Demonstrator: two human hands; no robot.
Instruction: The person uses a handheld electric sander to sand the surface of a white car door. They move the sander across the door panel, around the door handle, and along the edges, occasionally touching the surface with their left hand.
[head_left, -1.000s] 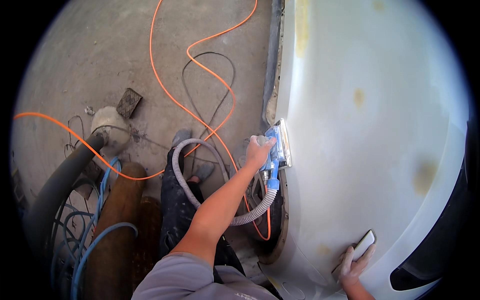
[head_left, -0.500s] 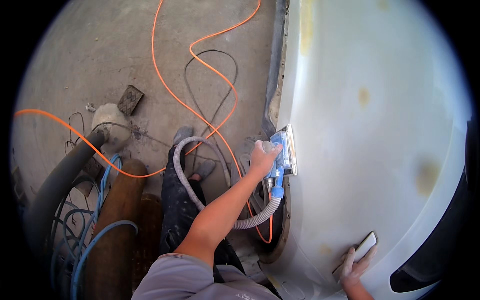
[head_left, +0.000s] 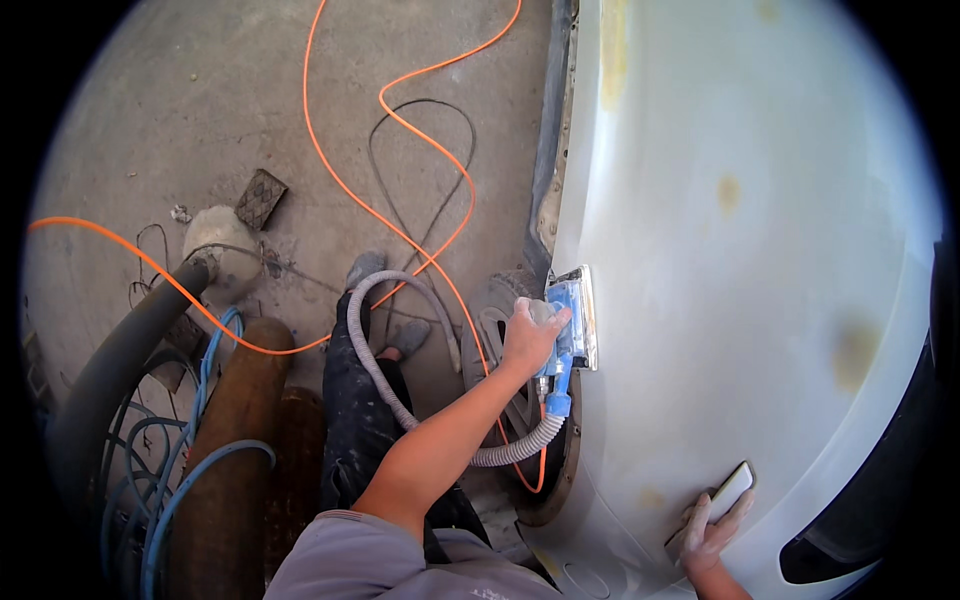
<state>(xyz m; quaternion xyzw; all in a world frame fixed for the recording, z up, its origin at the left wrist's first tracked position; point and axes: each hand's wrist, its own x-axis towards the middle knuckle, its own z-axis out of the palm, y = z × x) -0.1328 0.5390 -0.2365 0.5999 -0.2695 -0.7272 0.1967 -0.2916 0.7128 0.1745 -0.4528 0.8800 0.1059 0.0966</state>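
My left hand [head_left: 530, 338] is closed on a blue air sander [head_left: 566, 345], its flat rectangular pad pressed against the side of a pale silver car panel [head_left: 680, 300]. A ribbed grey dust hose [head_left: 525, 446] and a thin orange air line run from the sander's lower end. Lower right, my dusty right hand [head_left: 708, 545] rests on the panel, its fingers round a flat oblong white block [head_left: 734, 490]. My palm and fingers hide the block's middle. Yellowish-brown patches mark the panel, the darkest one [head_left: 855, 353] at the right.
A car wheel [head_left: 492, 300] sits below the panel's edge, beside my legs. An orange hose [head_left: 335, 172] loops across the concrete floor with a thin dark cable. At lower left stand a rusty brown cylinder [head_left: 225, 460], coiled blue hoses [head_left: 160, 500] and a thick black pipe [head_left: 120, 360].
My left hand and the sander have slid a little toward me along the panel's edge, uncovering more of the wheel. My right hand and its block have stayed put.
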